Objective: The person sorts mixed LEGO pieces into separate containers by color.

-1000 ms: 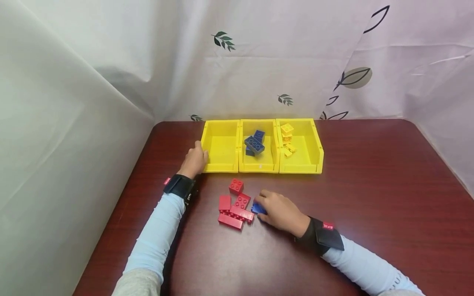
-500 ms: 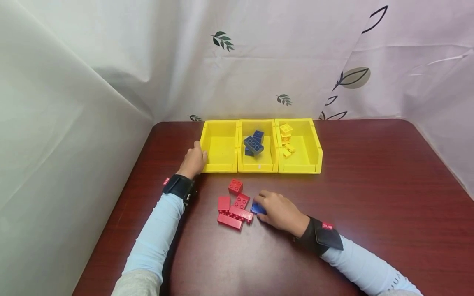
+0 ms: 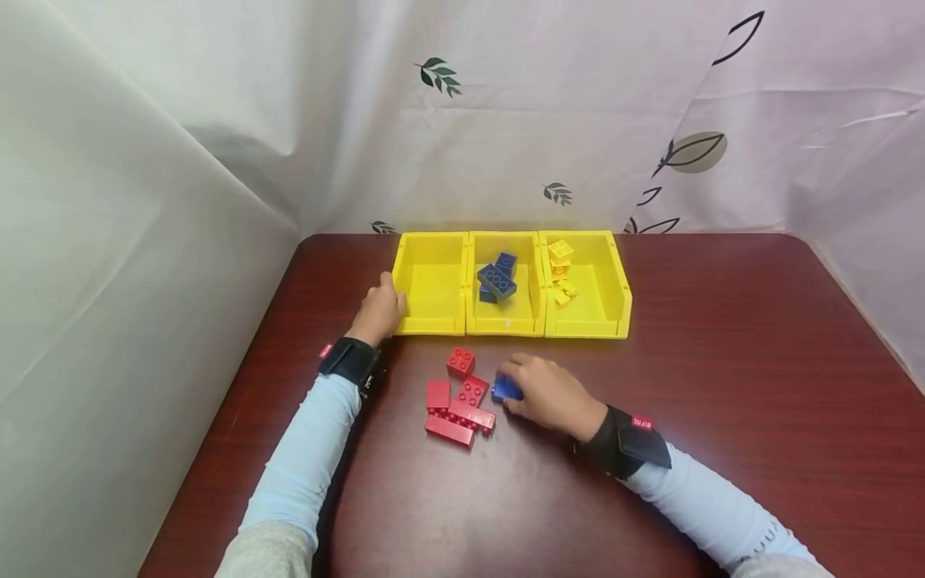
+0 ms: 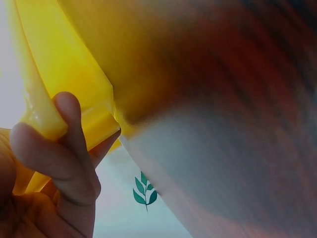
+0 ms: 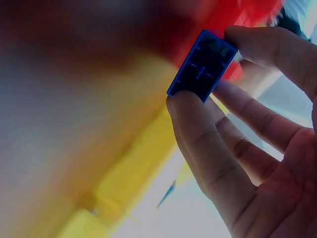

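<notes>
My right hand (image 3: 551,392) pinches a blue toy brick (image 3: 508,389) between thumb and fingers, just right of a group of red bricks (image 3: 471,416). In the right wrist view the hollow underside of that blue brick (image 5: 202,67) shows, with the fingertips at its two ends. At the far left, my left hand (image 3: 379,309) grips the side wall of the left yellow bin (image 3: 437,293). The left wrist view shows the fingers (image 4: 74,163) wrapped over that bin's rim (image 4: 42,116).
The middle yellow bin (image 3: 531,313) holds several dark blue bricks (image 3: 496,281). Several yellow bricks (image 3: 560,261) lie along the left side of the right yellow bin (image 3: 592,293). A white patterned curtain (image 3: 491,144) hangs behind the reddish-brown table (image 3: 723,361).
My right hand has moved a little away from the body, toward the bins, with the blue brick in its fingers. The left hand has stayed on the left bin.
</notes>
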`<state>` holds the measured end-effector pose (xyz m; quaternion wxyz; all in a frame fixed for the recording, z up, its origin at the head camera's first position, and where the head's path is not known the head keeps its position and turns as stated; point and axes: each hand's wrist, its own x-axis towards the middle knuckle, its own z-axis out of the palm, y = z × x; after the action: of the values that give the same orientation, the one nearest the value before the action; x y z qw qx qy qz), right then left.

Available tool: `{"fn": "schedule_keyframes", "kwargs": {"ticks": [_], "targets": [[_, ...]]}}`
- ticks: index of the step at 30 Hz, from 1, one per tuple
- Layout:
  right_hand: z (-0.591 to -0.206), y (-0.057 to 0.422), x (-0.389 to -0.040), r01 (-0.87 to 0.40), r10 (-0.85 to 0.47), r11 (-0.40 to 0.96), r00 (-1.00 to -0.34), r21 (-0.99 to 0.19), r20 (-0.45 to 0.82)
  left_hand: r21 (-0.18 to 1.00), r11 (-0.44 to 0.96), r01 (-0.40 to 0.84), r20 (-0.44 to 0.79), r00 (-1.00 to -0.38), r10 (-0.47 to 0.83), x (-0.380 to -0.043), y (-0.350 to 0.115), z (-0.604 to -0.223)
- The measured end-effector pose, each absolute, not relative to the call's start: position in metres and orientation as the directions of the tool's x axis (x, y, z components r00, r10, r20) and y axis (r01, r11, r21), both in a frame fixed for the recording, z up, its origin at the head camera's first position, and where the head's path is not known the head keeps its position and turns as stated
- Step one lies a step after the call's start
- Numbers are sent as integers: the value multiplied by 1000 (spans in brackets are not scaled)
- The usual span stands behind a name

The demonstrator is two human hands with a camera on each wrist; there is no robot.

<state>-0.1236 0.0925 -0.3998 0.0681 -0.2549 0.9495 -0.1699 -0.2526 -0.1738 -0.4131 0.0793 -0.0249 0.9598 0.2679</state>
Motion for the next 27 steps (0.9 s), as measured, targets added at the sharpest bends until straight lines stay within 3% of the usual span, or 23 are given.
{"fn": "schedule_keyframes", "kwargs": {"ticks": [8, 27], "targets": [[-366, 90, -166, -447, -477, 808, -879, -384, 19, 510, 855, -92, -170, -985, -4, -253, -175, -412], [-339, 69, -263, -291, -338, 898, -937, -329, -94, 519, 852, -68, -142, -990, 8, -252, -175, -414]]}}
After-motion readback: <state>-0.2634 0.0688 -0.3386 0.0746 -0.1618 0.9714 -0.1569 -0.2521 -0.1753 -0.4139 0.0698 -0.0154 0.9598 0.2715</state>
